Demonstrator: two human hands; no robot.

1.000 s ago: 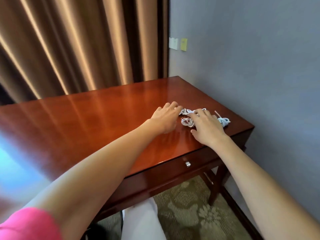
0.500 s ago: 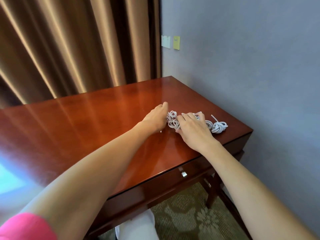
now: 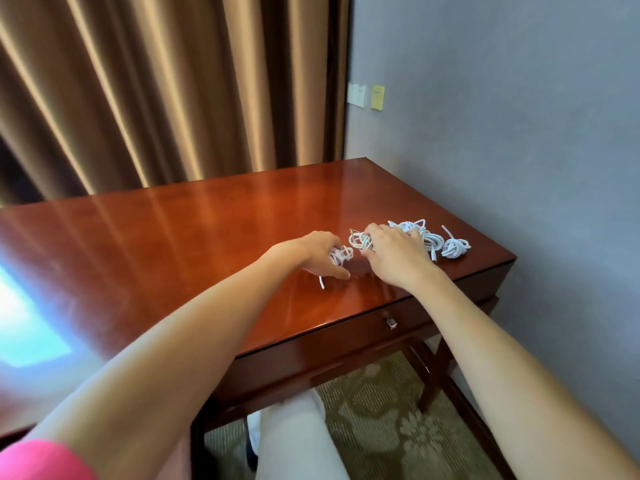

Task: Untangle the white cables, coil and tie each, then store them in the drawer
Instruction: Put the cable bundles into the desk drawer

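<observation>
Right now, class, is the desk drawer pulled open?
No: the drawer sits flush under the desk top, knob showing, while both hands are on the white cables.

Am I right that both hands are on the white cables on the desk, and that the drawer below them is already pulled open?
Not quite. The head view shows the left hand and right hand on the white cables on the desk, but the drawer below is shut, its front flush under the desktop, and no hand is at its knob.
</observation>
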